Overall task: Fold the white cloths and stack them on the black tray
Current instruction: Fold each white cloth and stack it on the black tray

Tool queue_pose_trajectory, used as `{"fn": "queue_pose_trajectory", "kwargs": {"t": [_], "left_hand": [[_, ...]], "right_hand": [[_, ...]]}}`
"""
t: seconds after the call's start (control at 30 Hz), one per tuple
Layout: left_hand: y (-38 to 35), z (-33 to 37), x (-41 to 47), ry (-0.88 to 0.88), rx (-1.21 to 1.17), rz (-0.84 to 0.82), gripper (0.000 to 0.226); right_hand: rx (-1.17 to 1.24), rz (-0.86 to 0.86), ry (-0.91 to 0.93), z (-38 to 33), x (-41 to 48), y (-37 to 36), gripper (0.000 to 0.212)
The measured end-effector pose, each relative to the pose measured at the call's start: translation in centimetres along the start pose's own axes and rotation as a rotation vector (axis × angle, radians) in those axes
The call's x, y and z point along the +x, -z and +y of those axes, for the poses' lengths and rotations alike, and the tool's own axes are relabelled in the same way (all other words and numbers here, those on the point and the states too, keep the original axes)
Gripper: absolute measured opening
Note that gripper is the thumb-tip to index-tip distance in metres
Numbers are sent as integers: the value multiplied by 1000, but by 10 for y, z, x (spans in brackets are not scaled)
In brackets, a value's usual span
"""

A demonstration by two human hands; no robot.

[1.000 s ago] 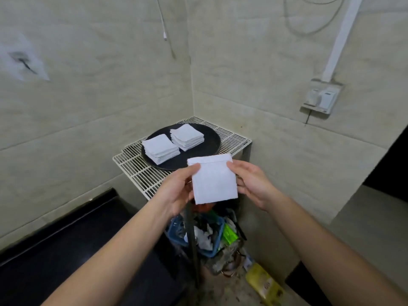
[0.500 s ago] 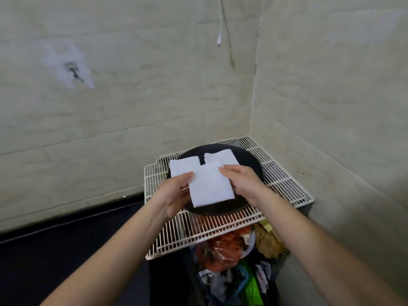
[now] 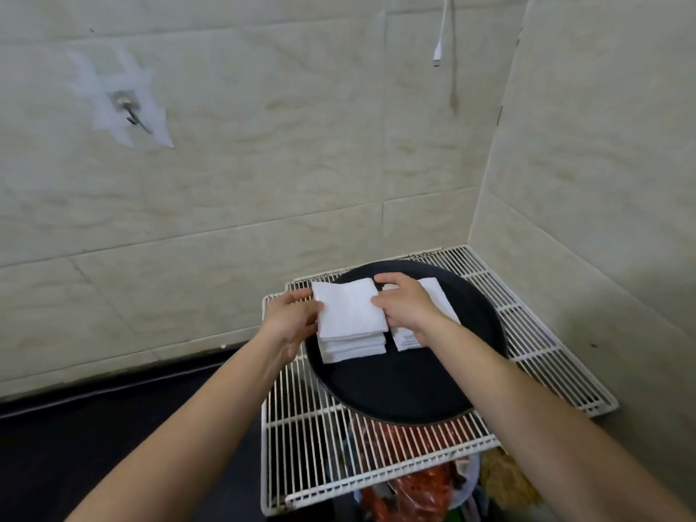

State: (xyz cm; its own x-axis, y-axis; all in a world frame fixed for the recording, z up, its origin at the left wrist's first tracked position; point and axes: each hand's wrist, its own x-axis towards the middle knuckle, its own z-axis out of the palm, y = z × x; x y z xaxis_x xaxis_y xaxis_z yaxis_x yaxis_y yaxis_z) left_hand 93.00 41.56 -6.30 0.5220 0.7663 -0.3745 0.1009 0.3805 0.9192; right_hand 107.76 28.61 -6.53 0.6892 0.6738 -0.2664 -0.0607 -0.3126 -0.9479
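Note:
A round black tray point(image 3: 406, 382) sits on a white wire rack. Two stacks of folded white cloths lie on its far half: a left stack point(image 3: 352, 346) and a right stack point(image 3: 440, 307). A folded white cloth point(image 3: 348, 308) lies on top of the left stack, held at both sides. My left hand point(image 3: 292, 320) pinches its left edge, and my right hand point(image 3: 405, 305) pinches its right edge, covering part of the right stack.
The white wire rack point(image 3: 312, 438) stands in a tiled corner, with walls close behind and to the right. Bags and clutter point(image 3: 422, 487) lie under the rack. A white cable end point(image 3: 437, 58) hangs on the wall. A dark surface point(image 3: 113, 427) lies to the left.
Both hands have carried the folded cloth forward and down from above the tray's near side onto the left stack. The view has moved closer to the rack.

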Motion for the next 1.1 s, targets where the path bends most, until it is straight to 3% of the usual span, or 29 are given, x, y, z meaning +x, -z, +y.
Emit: {"fn": "queue_pose_trajectory", "kwargs": {"t": [0.27,0.63,0.73,0.93,1.03,1.1], "left_hand": [[11,-13,27,45,55,-4,20],[18,-21,17,17,146,-6,15],[22,-4,2,-209,360,46,14],[46,27,-50,-830,1165,329,71],[59,22,-86,-999,1359,465,77],[74,11,-111,-986,1453,536,78]], "right_hand": [[-373,60,62,8,18,-13,25],[-549,39,120,0,0,-7,32],[-628,92,236,-20,-15,4,35],[-990,294,587,-43,-48,20,68],[-1053,360,754,-34,-58,16,74],[-1068,351,839,-23,-65,1,76]]}}
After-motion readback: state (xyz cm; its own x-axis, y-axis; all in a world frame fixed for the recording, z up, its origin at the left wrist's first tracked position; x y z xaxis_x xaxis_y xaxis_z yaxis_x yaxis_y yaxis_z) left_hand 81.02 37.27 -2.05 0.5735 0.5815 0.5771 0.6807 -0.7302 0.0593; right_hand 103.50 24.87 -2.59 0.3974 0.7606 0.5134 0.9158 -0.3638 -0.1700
